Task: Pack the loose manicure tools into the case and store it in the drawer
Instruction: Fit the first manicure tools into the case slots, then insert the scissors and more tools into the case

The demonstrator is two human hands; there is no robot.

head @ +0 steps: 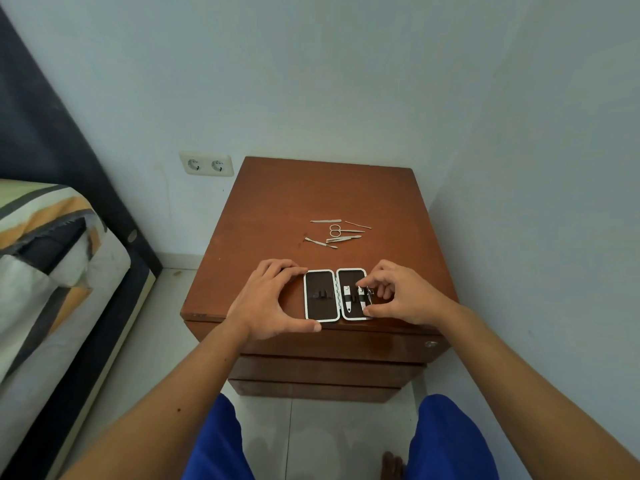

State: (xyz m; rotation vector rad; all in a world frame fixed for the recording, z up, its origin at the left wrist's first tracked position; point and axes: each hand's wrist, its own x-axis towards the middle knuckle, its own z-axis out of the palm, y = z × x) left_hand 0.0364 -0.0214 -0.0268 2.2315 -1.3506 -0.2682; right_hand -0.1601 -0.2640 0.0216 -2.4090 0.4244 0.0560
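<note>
A small manicure case with a white rim and dark lining lies open flat at the front edge of the brown nightstand. Its right half holds two nail clippers: one sits under the strap, the other is pinched by my right hand. My left hand grips the case's left edge, thumb at the front corner. Several loose steel tools lie behind the case, among them small scissors, a nail file and a cuticle pusher.
The nightstand has closed drawers below its top, with a small lock at the front right. Walls stand close behind and to the right. A bed is on the left, a double socket on the back wall. My knees in blue cloth are below.
</note>
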